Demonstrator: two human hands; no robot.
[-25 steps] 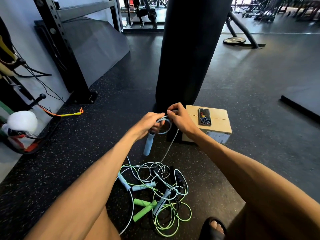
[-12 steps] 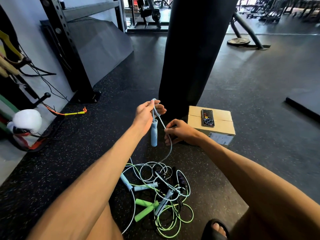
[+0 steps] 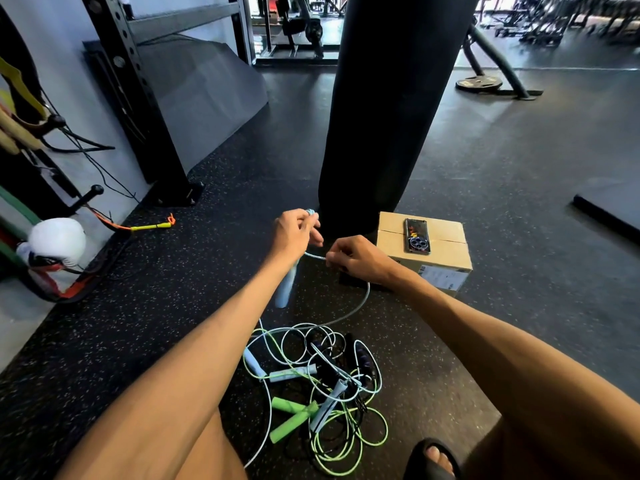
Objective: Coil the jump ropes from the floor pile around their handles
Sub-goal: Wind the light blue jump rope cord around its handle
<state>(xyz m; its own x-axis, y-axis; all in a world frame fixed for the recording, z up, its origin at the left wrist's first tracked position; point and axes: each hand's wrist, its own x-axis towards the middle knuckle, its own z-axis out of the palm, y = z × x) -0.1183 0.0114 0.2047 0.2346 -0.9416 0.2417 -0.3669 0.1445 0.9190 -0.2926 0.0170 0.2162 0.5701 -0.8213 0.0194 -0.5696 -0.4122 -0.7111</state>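
Presently, blue rope [image 3: 315, 255] spans both hands [image 3: 292, 233] [image 3: 356, 259] (pile [image 3: 325, 375] below).

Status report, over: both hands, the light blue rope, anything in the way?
Left hand grips light blue handle. Right hand pinches its rope, which trails into floor pile. Cardboard box near right hand.

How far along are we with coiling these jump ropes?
Done: no finished coil shows anywhere. In hand: the left hand grips a light blue handle while the right hand pinches its cord, which trails down to the floor. Left: the tangled pile, green handles and other ropes included.
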